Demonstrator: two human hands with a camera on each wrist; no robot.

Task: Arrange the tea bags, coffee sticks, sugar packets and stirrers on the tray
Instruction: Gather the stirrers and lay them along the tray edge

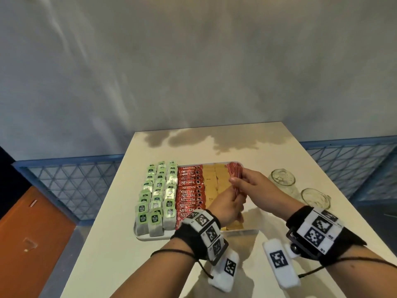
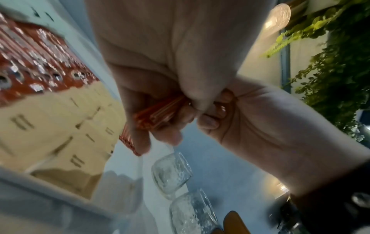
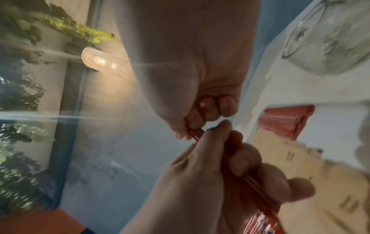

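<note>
Both hands meet above the tray's (image 1: 154,237) right side, and both are clamped on one small bundle of red stirrers (image 2: 160,114). The left hand (image 1: 227,206) curls its fingers round the lower part; the right hand (image 1: 253,186) pinches the upper end between thumb and fingertips. The bundle hangs clear of the tray, not yet laid down.

The tray sits mid-table and looks nearly full. Tea bags (image 1: 156,196) fill three columns along its left edge, coffee sticks (image 1: 190,194) stack in a red column beside them, and tan sugar packets (image 1: 217,181) take the next stretch. More red stirrers (image 1: 235,168) already lie in the tray's far right corner.

So three groups look settled, and the stirrer strip along the right edge is the part unfinished. This handful seems to be what is left; whether more waits out of view, one cannot tell. Two empty glasses (image 1: 283,179) stand near the table's right edge.
</note>
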